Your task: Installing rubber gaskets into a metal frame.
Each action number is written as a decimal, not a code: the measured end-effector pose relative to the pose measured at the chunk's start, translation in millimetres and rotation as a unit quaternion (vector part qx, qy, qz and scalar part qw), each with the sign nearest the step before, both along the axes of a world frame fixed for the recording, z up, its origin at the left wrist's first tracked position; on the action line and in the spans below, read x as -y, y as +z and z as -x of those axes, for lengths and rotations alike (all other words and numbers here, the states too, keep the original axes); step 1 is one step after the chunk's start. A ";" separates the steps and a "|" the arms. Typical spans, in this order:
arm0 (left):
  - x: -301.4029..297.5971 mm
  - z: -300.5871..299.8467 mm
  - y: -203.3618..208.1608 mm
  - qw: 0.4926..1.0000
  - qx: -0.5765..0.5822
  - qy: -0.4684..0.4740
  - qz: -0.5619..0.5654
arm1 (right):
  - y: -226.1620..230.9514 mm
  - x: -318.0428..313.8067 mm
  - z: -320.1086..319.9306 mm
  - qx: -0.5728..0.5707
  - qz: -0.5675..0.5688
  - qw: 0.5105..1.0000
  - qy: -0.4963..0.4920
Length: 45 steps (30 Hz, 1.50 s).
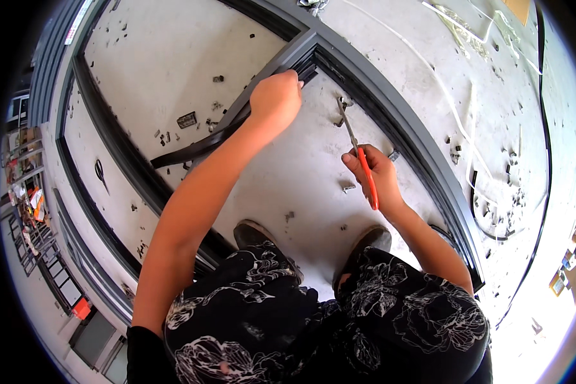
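Note:
My left hand (pixel 276 96) is closed at the inner corner of a dark grey metal frame (pixel 390 105). It grips a black rubber strip (pixel 198 146), whose loose length trails back under my forearm to the left. A short end of strip sticks out past my fingers, along the frame's inner channel. To the right, inside the same frame opening, my right hand (pixel 379 176) holds a pair of scissors (pixel 367 176) with red handles. Their metal blades point up and away, toward the corner, apart from the strip. The fingertips of my left hand are partly hidden.
Black scissors (pixel 101 173) lie on the floor at left. Small black scraps (pixel 187 120) are scattered about, and white strips (pixel 429 70) and a long black strip (pixel 544 128) lie at right. My shoes (pixel 253 233) stand inside the frame. Stacked grey profiles (pixel 41 77) are at far left.

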<state>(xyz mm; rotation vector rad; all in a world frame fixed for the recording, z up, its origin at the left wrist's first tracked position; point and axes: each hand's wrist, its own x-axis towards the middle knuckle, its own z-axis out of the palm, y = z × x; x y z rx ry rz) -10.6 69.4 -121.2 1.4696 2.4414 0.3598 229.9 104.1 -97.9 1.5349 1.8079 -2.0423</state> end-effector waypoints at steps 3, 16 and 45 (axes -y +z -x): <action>-13.5 -6.4 -9.6 1.000 -0.016 0.004 -0.017 | -9.2 -14.2 2.9 0.022 -0.032 0.999 0.020; -33.1 -12.8 -5.3 0.997 -0.060 0.035 0.042 | -26.5 -41.9 23.1 0.010 -0.062 0.998 0.017; -9.8 -7.1 52.4 0.922 0.348 0.116 0.126 | -19.3 -53.1 17.7 -0.016 -0.104 0.988 0.116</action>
